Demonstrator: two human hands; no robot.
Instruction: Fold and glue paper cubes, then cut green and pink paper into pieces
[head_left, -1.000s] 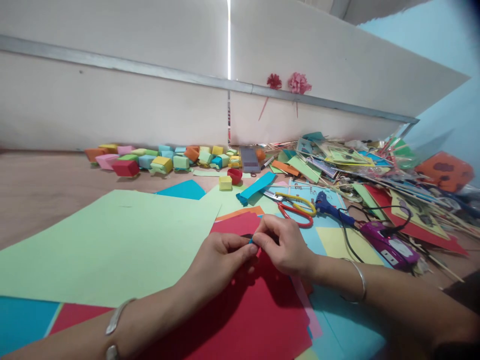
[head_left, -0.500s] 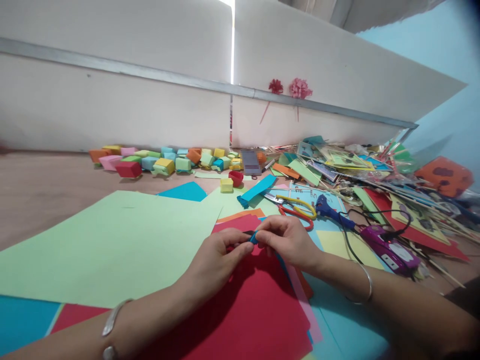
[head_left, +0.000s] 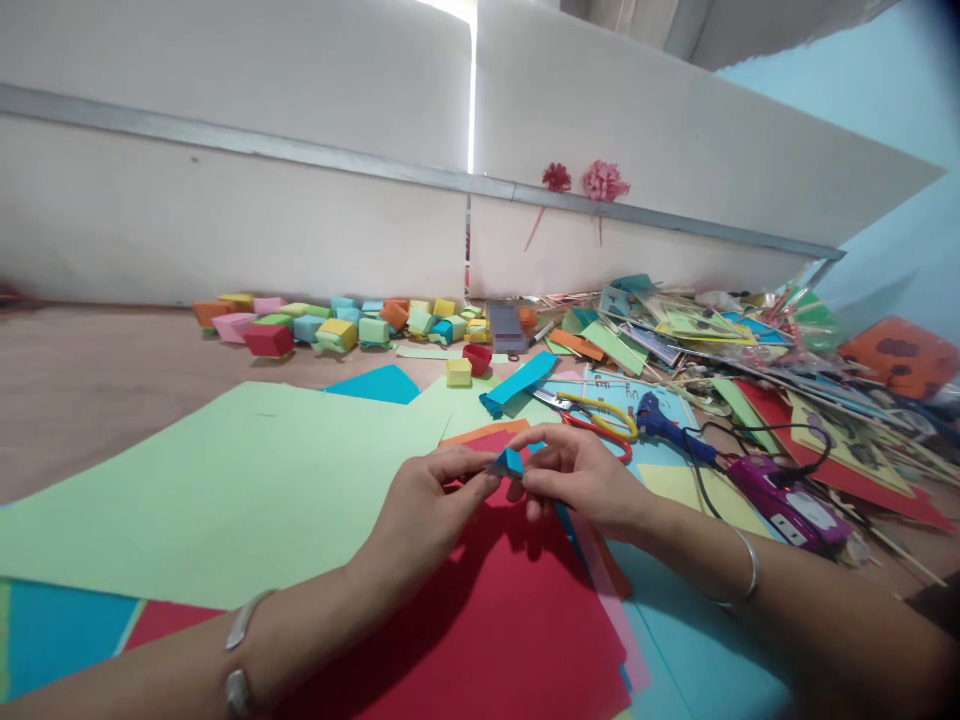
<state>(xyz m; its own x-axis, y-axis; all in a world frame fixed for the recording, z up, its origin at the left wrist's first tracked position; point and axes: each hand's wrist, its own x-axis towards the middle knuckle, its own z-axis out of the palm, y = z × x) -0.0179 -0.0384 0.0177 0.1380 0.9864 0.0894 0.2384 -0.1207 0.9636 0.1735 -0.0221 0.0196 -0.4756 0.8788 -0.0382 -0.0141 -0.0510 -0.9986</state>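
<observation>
A small folded blue paper piece (head_left: 510,463) is held between both hands above a red paper sheet (head_left: 480,620). My left hand (head_left: 435,500) pinches its left side between thumb and fingers. On the right side, my right hand (head_left: 585,480) has its thumb and fingertips closed at the paper's edge. Just beyond the hands lie a blue paper strip (head_left: 525,380), scissors with yellow and red handles (head_left: 604,410), and small yellow (head_left: 459,373) and red (head_left: 477,358) folded paper boxes.
A large pale green sheet (head_left: 225,480) spreads to the left. Small coloured paper boxes (head_left: 270,340) line the white board (head_left: 300,220). At right are a blue glue gun (head_left: 671,425), a purple power strip (head_left: 787,505) with cables, and piled papers and sticks (head_left: 750,340).
The blue piece has turned and opened, showing a box-like shape. My right hand's fingers have shifted around its right side, and the view has moved slightly.
</observation>
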